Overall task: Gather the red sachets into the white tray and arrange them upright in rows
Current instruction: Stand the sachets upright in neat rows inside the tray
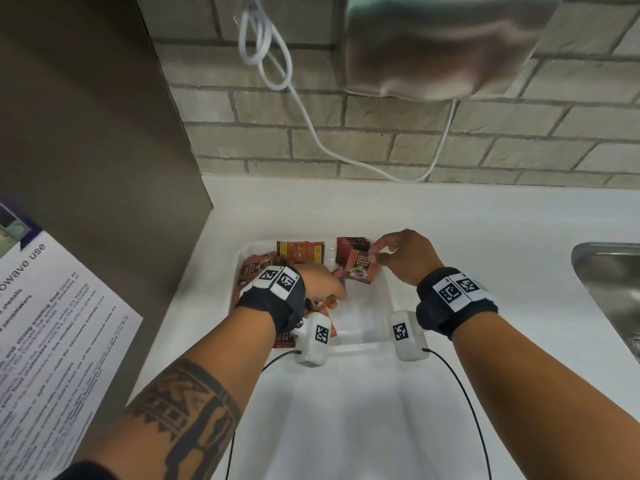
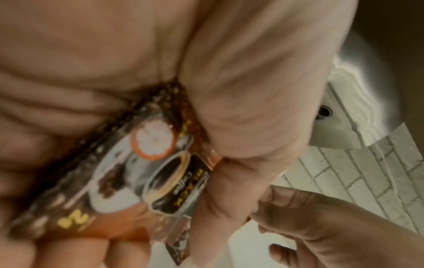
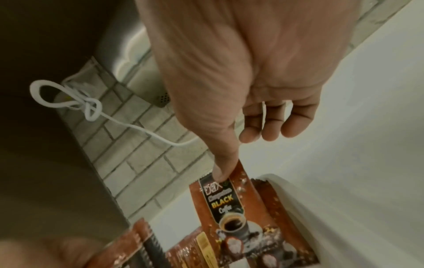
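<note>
The white tray (image 1: 363, 315) sits on the white counter, with red coffee sachets inside. Several sachets stand upright at its back right corner (image 1: 349, 249); another bunch (image 1: 299, 252) leans at the back and loose ones (image 1: 249, 271) lie along the left side. My left hand (image 1: 330, 291) is down in the tray and grips a small stack of sachets (image 2: 149, 172) in its palm. My right hand (image 1: 375, 252) pinches the top edge of one upright sachet (image 1: 362, 270), thumb on its front (image 3: 229, 204), just in front of the back-right row and beside the tray rim (image 3: 298, 199).
A steel sink (image 1: 606, 289) lies to the right. A white cable (image 1: 311, 129) hangs down the brick wall beneath a grey wall-mounted unit (image 1: 433, 46). A brown cabinet panel with a printed notice (image 1: 52, 323) closes off the left.
</note>
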